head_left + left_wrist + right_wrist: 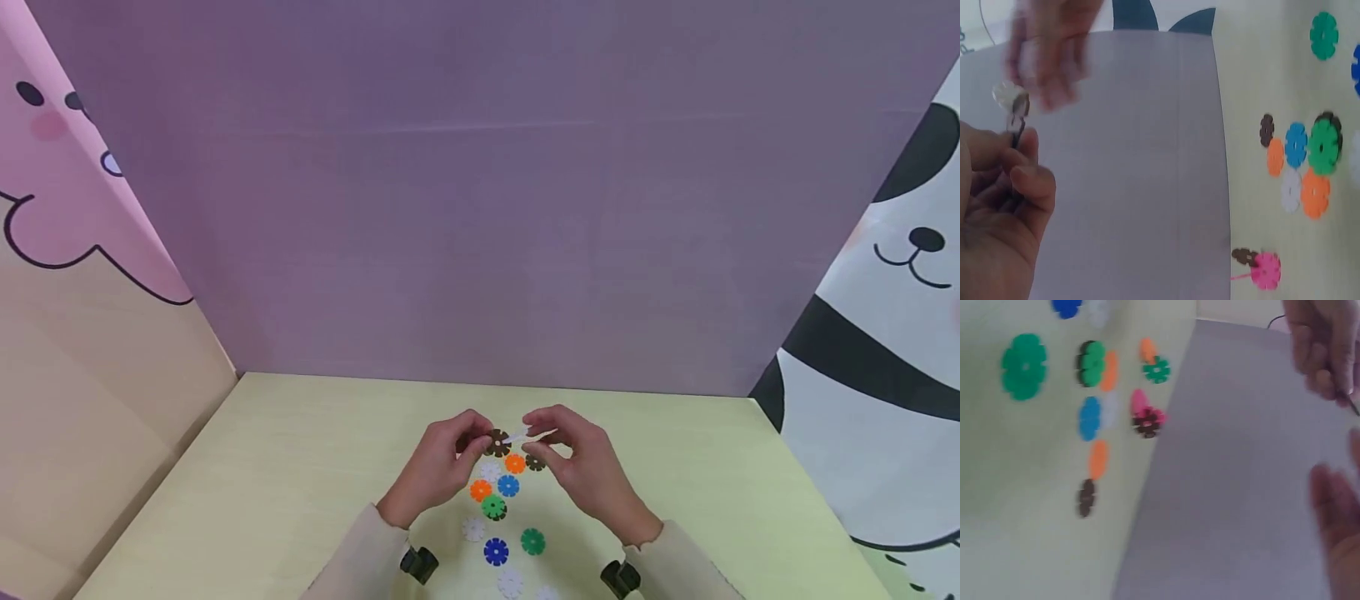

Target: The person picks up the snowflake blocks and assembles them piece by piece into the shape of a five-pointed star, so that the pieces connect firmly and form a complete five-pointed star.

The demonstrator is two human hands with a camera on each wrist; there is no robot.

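My left hand [442, 462] pinches a brown notched flower disc [498, 442] between thumb and fingers, above the table. A white notched disc [1008, 94] is joined to its upper edge, standing at an angle to it in the left wrist view. My right hand [577, 458] hovers just beside the white disc, thumb and fingers apart and curving loosely, blurred in both wrist views. Nothing shows between the right fingertips [1322, 478] in the right wrist view. Below the hands lie an orange disc [515, 463] and another brown disc [536, 462].
More discs lie on the pale table [337, 433]: blue [508, 486], green [493, 506], orange [481, 491], dark blue [497, 551], green [533, 542] and several white. Pink [1266, 270] and brown discs overlap further off in the left wrist view. A purple panel [487, 250] stands behind.
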